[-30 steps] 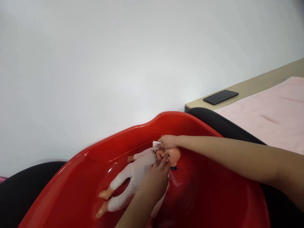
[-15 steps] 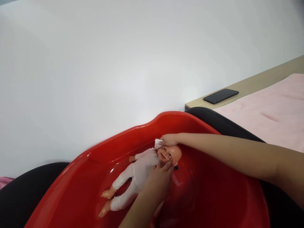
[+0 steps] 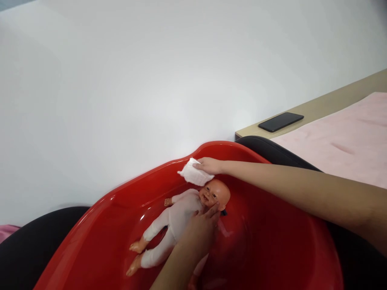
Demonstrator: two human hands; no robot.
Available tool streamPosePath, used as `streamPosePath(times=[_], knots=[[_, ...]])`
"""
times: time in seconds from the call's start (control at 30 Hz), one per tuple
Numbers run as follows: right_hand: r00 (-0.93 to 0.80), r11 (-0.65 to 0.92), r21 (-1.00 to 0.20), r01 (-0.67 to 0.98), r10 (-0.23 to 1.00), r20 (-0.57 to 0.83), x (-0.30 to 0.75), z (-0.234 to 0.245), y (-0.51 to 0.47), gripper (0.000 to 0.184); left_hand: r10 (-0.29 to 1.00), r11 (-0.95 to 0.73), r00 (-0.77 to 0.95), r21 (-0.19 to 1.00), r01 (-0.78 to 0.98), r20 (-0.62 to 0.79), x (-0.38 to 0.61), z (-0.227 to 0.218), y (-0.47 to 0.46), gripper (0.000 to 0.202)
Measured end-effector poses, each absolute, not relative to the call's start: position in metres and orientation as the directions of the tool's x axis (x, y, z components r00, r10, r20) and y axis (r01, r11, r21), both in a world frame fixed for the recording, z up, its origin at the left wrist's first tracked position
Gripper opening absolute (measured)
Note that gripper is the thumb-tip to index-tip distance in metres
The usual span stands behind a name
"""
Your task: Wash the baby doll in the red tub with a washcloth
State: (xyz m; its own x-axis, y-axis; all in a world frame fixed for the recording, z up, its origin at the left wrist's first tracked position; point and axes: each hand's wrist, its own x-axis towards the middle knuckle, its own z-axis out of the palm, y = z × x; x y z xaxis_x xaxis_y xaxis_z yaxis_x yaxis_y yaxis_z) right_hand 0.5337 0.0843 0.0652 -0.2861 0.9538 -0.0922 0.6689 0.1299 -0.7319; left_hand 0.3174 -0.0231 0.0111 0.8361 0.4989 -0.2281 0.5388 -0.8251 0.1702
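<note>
A baby doll [image 3: 184, 215] in pale clothes lies on its back in a red tub [image 3: 99, 225], head toward the right. My left hand [image 3: 201, 231] steadies it at the cheek and neck, fingers pressed to the side of its head; the palm side and the doll's near shoulder are hidden. Just above the doll's head, my right hand [image 3: 210, 165] pinches a white gauze cloth [image 3: 193, 173] by its right edge. The cloth hangs partly spread, close to the head.
A black phone [image 3: 281, 121] lies on a wooden ledge [image 3: 320, 102] at the right, beside a pink cloth [image 3: 341, 141]. Black surfaces flank the tub [image 3: 39, 241]. A white wall [image 3: 151, 80] rises behind.
My right hand has lifted slightly up from beside the doll's face, and the bunched gauze cloth now shows spread out. The left hand has stayed at the doll's cheek.
</note>
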Motion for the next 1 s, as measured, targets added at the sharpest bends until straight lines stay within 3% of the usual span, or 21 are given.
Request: streamPosePath(times=[0.13, 0.23, 0.33, 0.47, 0.6, 0.83, 1.0], knots=[[-0.221, 0.159, -0.268, 0.950, 0.950, -0.219, 0.549, 0.071, 0.090, 0.050, 0.500, -0.829, 0.835, 0.151, 0.538, -0.227, 0.320, 0.016, -0.023, 0.048], [-0.179, 0.131, -0.139, 0.982, 0.882, -0.436, 0.546, 0.061, 0.087, 0.032, 0.508, -0.813, 0.821, 0.169, 0.557, -0.262, 0.322, 0.021, -0.024, 0.047], [-0.221, 0.129, -0.199, 0.971, 0.798, -0.560, 0.539, 0.054, 0.083, 0.023, 0.534, -0.797, 0.808, 0.172, 0.579, -0.250, 0.323, 0.021, -0.026, 0.046], [-0.235, 0.064, -0.269, 0.961, 0.700, -0.674, 0.532, 0.052, 0.078, 0.038, 0.535, -0.810, 0.820, 0.151, 0.566, -0.204, 0.321, 0.014, -0.026, 0.044], [-0.296, -0.042, -0.439, 0.897, 0.680, -0.670, 0.526, 0.047, 0.078, 0.047, 0.517, -0.843, 0.837, 0.064, 0.534, -0.178, 0.321, 0.011, -0.024, 0.050], [-0.162, -0.120, -0.308, 0.944, 0.643, -0.749, 0.541, 0.037, 0.089, 0.051, 0.523, -0.850, 0.834, -0.026, 0.527, -0.175, 0.321, 0.014, -0.024, 0.041], [-0.387, -0.172, -0.565, 0.807, 0.569, -0.726, 0.535, 0.041, 0.084, 0.048, 0.518, -0.846, 0.839, 0.045, 0.531, -0.169, 0.321, 0.013, -0.024, 0.043]])
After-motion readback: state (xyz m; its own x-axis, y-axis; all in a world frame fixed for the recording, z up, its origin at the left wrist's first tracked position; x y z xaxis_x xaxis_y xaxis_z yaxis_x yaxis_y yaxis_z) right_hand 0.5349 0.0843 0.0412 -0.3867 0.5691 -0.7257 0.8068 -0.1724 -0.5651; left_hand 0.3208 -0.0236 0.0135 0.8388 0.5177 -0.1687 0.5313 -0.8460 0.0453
